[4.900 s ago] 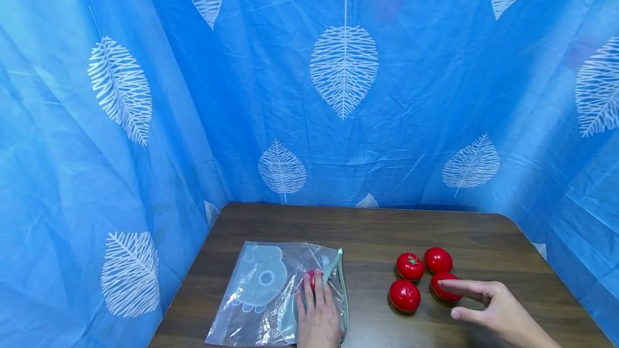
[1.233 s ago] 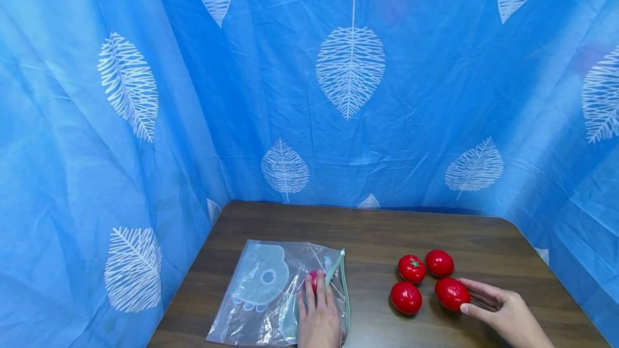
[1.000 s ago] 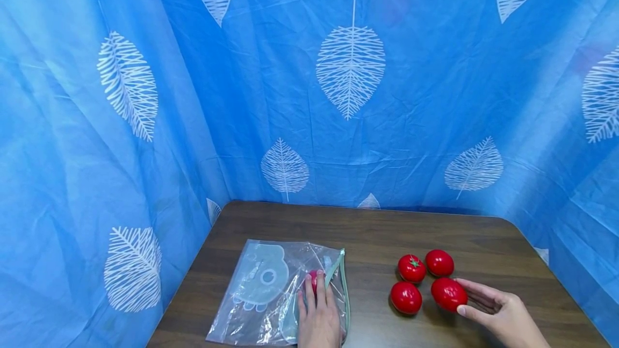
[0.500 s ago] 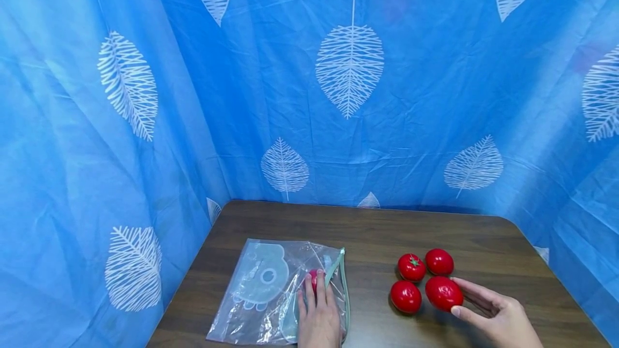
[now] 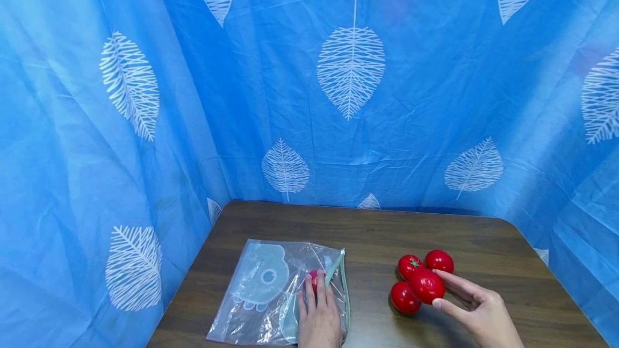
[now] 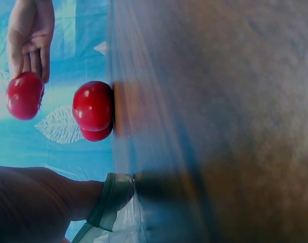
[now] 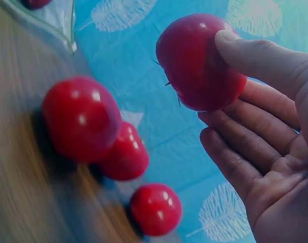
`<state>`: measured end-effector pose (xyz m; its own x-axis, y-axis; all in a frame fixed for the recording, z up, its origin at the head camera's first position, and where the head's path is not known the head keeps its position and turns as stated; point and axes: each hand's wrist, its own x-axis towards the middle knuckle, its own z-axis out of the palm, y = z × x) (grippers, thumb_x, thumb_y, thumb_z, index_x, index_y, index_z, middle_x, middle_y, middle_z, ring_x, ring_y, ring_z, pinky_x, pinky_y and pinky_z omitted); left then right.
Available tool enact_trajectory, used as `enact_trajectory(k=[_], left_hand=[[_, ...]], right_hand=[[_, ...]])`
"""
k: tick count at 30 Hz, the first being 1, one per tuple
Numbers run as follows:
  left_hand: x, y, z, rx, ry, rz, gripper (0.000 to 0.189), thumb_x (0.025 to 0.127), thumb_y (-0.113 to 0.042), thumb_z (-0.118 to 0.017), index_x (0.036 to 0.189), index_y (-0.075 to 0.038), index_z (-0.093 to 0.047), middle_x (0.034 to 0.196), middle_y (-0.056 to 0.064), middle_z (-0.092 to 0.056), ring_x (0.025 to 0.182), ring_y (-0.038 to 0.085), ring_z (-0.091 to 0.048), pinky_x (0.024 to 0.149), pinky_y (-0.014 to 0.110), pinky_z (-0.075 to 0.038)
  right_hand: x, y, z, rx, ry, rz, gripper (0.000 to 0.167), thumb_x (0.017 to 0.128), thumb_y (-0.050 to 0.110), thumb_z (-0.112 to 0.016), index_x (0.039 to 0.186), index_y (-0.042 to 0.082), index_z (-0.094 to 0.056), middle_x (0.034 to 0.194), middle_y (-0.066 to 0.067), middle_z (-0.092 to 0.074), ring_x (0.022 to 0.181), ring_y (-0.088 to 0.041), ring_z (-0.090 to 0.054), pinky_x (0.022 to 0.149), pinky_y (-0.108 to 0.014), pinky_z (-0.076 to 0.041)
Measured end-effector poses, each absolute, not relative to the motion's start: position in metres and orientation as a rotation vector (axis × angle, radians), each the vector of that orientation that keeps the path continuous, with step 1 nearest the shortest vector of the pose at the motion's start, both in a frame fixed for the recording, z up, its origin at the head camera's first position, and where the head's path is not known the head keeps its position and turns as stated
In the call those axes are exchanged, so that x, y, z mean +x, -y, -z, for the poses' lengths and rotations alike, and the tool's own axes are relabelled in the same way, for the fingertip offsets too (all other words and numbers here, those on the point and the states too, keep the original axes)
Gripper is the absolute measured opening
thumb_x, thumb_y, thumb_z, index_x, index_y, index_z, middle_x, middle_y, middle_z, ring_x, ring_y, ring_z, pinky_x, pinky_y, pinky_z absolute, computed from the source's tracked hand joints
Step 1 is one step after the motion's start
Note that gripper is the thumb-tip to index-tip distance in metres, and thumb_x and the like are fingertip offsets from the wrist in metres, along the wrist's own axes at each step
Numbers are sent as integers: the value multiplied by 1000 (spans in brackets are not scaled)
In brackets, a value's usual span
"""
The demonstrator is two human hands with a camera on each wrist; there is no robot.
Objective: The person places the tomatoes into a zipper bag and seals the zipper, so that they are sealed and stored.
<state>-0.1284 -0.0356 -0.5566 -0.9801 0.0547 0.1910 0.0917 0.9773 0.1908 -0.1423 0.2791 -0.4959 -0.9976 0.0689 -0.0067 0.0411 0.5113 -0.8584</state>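
The right hand (image 5: 476, 307) holds one red tomato in a pinch: the thumb presses on one side, the fingers support the other, and the palm does not touch it. This held tomato (image 5: 427, 285) is above the table (image 5: 367, 240), to the right of its middle. The left hand (image 5: 319, 322) rests, with the fingers nearly straight, on the clear bag (image 5: 251, 321) towards the table's left edge, over a red object (image 5: 314, 280) which shows through the plastic.

The held tomato looks smooth, round and glossy, so I judge its skin to be firm and rather slippery. Probably it is light enough for one hand, but a strong squeeze could make it jump from the fingertips. It is best taken around its widest part, with thumb and fingers opposite. The bag looks thin and limp; its green rim (image 5: 345, 283) seems the easier place to catch.

In the head view, the held tomato covers parts of the green-topped tomato (image 5: 409, 265) and the near tomato (image 5: 403, 298), so it seems to touch them; the far tomato (image 5: 439, 261) lies towards the far edge. The left wrist view shows air between the held tomato and those on the table. The right wrist view shows more clearly its thin leaf tips (image 7: 167, 84).
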Motion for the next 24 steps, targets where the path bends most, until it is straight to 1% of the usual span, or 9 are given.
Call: enact_trajectory(k=[5,8,11,15,19,24], left_hand=[[-128,36,558,-117,2907,284,106,62,-32,-104,149,5,-55,170,24,-43,158,51,-39,122,69,-41],[-128,36,558,-119,2909,282,106,62,-32,-104,149,4,-55,170,23,-43,158,51,-38,122,69,-40],[-128,36,557,-122,2906,271,107,62,-34,-105,149,4,-56,169,23,-43,158,51,-39,122,69,-41],[-127,36,558,-120,2908,260,108,62,-36,-105,149,4,-55,169,23,-43,158,51,-39,122,68,-41],[-127,36,558,-113,2930,268,106,63,-36,-104,149,3,-56,170,23,-42,158,51,-38,122,68,-40],[-127,36,557,-107,2945,283,106,64,-35,-104,149,4,-55,171,23,-41,159,51,-37,122,68,-40]], right_hand=[[-147,-261,495,-87,2692,-1594,71,90,38,-91,152,12,-66,151,-15,-68,128,-23,-75,91,-34,-67],[-150,-252,496,-67,2679,-1606,70,90,35,-91,151,11,-67,150,-16,-70,128,-29,-75,92,-36,-67],[-153,-243,498,-21,2642,-1639,66,90,30,-92,148,10,-69,147,-16,-71,127,-28,-76,92,-34,-66],[-158,-230,499,16,2613,-1676,64,88,29,-93,146,12,-71,145,-14,-73,126,-25,-76,95,-34,-65],[-162,-219,499,12,2602,-1691,69,87,31,-95,148,12,-69,145,-14,-73,126,-28,-76,96,-36,-65],[-167,-206,499,28,2565,-1754,70,86,29,-96,148,12,-69,146,-16,-72,127,-33,-75,94,-37,-66]])
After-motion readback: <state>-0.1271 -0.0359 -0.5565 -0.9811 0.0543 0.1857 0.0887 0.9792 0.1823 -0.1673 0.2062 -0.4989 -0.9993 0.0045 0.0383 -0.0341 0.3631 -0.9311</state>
